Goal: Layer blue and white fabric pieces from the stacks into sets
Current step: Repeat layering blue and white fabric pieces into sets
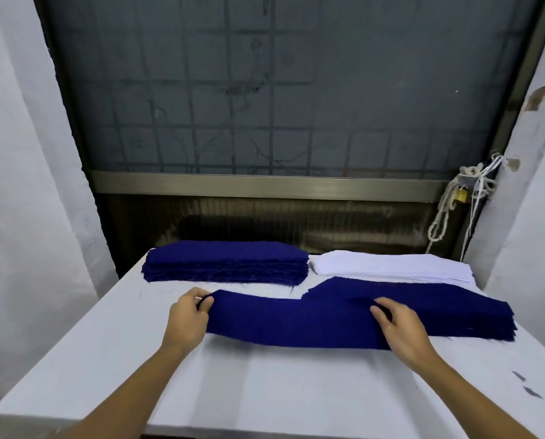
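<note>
Our left hand (190,316) pinched the left tip of a blue piece (280,321), thumb & fingers curled round the edge. Our right hand (399,327) gripped the same piece further right, fingers curled on the cloth. So the hands were well apart, both clamped on one piece, mid-frame.

The piece's near edge looked slightly lifted off the bench (264,394). Its right part lay over a thick layered pile (461,312) at centre right. The pile's edge showed many layers, but we couldn't make out any white ones in it.

Behind, approx. upper-centre of the bench, sat the blue stack (226,261). The white stack (391,266) was just beside it to the right.

Our guess on progress: well underway, since the pile was thick already. But both source stacks had plenty left, so lots more sets to go. The step in hand was prob. laying this blue piece square on the pile.

A few dark scraps (526,386) lay at lower right.
</note>
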